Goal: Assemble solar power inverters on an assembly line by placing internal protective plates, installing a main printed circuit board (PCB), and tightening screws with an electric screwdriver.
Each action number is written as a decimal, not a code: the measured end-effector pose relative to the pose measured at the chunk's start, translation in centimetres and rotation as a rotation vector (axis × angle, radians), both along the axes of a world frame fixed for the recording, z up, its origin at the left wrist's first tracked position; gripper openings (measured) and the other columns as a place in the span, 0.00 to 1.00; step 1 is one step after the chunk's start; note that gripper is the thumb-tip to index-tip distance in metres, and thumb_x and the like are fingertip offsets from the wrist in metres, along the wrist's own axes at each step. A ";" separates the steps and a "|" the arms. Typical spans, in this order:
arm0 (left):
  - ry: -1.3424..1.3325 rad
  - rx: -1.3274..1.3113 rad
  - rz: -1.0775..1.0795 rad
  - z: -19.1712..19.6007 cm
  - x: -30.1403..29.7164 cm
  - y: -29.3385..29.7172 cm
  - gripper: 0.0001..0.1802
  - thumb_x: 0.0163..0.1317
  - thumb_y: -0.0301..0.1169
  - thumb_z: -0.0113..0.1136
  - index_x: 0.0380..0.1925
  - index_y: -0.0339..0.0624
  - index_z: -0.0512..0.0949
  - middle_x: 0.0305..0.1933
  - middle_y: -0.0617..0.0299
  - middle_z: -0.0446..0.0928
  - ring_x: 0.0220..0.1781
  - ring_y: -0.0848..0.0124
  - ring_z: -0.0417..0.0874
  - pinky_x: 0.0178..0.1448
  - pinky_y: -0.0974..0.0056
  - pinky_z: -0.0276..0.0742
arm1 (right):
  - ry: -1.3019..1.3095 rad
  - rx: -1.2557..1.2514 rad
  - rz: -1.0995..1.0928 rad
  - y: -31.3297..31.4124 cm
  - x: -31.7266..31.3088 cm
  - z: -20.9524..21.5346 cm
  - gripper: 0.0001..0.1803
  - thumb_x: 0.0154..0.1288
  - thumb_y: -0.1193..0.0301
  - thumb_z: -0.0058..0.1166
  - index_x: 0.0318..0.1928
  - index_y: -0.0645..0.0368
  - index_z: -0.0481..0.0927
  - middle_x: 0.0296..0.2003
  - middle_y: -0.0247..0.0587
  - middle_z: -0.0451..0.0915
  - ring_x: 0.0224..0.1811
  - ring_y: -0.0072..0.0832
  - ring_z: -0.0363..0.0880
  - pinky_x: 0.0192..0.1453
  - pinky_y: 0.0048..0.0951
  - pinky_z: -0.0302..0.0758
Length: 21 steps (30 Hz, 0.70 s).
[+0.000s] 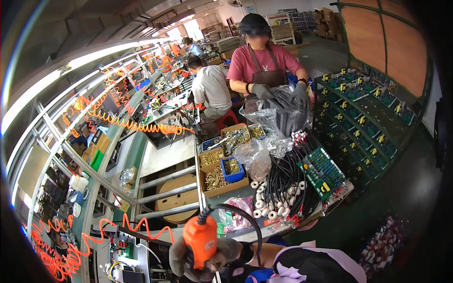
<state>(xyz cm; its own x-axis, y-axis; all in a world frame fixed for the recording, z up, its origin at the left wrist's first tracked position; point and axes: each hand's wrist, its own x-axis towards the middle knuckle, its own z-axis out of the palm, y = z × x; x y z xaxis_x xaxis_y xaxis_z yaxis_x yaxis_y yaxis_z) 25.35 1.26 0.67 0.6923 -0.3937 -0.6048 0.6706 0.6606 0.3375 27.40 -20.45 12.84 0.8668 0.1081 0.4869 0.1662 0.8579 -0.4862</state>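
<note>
In dark grey work gloves, both my hands are at the bottom middle, round an orange hand-held power tool [200, 240] with a black cable at its top. It looks like an electric screwdriver; its tip is hidden. My right hand [226, 251] is closed against the tool's right side, its forearm coming in from the right. My left hand [180, 258] wraps the left and lower side, its arm out of sight. An open unit with a green circuit board [123, 249] lies left of them. Just beyond the hands is a pink-tinted plastic bag [236, 212].
Boxes of brass fasteners [217, 181], black cables [283, 174] with white rings, and a green circuit board [323, 172] cover the bench ahead. Metal rollers [170, 191] run left of the boxes. Orange coiled hoses [137, 125] hang left. A gloved co-worker [264, 63] handles bagged dark parts opposite.
</note>
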 end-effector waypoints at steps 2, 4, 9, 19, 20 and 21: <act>-0.004 0.005 0.001 0.2 0.2 -0.1 0.16 0.66 0.45 0.54 0.36 0.45 0.69 0.28 0.65 0.67 0.25 0.75 0.67 0.26 0.75 0.65 | -0.021 -0.005 0.002 0.1 0.9 0.1 0.35 0.57 0.60 0.64 0.59 0.61 0.64 0.40 0.39 0.73 0.25 0.19 0.72 0.22 0.22 0.68; -0.011 0.009 0.005 0.2 0.5 -0.1 0.16 0.66 0.46 0.53 0.36 0.45 0.68 0.27 0.65 0.66 0.24 0.75 0.67 0.25 0.75 0.64 | -0.023 0.007 -0.023 0.4 0.9 0.0 0.34 0.57 0.60 0.64 0.59 0.62 0.64 0.39 0.39 0.73 0.24 0.19 0.72 0.21 0.22 0.68; 0.000 -0.003 0.024 -0.2 0.7 0.0 0.17 0.66 0.47 0.52 0.34 0.45 0.68 0.26 0.65 0.66 0.23 0.75 0.66 0.24 0.75 0.63 | -0.009 0.036 -0.069 0.5 0.0 -0.8 0.33 0.58 0.61 0.63 0.59 0.62 0.63 0.38 0.39 0.73 0.22 0.18 0.71 0.19 0.22 0.67; 0.027 -0.026 0.057 -0.1 1.1 0.7 0.19 0.66 0.49 0.51 0.32 0.45 0.66 0.23 0.65 0.64 0.20 0.74 0.65 0.22 0.75 0.61 | -0.026 0.038 -0.082 1.1 1.2 -0.1 0.31 0.60 0.62 0.61 0.58 0.63 0.63 0.37 0.40 0.72 0.18 0.18 0.68 0.16 0.22 0.65; 0.030 -0.028 0.068 -0.1 1.0 1.1 0.19 0.66 0.50 0.50 0.32 0.46 0.66 0.22 0.65 0.64 0.20 0.74 0.65 0.22 0.75 0.61 | -0.040 0.044 -0.093 1.1 1.6 0.0 0.31 0.60 0.62 0.61 0.58 0.63 0.63 0.37 0.40 0.72 0.17 0.18 0.68 0.15 0.22 0.65; 0.027 -0.038 0.092 0.1 0.8 1.6 0.19 0.66 0.50 0.50 0.31 0.46 0.66 0.22 0.65 0.64 0.19 0.74 0.65 0.22 0.75 0.61 | -0.062 0.047 -0.109 1.4 2.1 0.2 0.31 0.60 0.62 0.61 0.58 0.63 0.63 0.36 0.40 0.72 0.17 0.18 0.67 0.15 0.22 0.65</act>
<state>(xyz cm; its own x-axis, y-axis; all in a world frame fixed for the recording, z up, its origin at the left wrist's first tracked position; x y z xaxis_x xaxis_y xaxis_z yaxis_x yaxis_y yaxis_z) 26.16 2.85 0.73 0.7102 -0.3523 -0.6094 0.6151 0.7317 0.2938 29.47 -19.09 13.05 0.8400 -0.0089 0.5426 0.2880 0.8548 -0.4318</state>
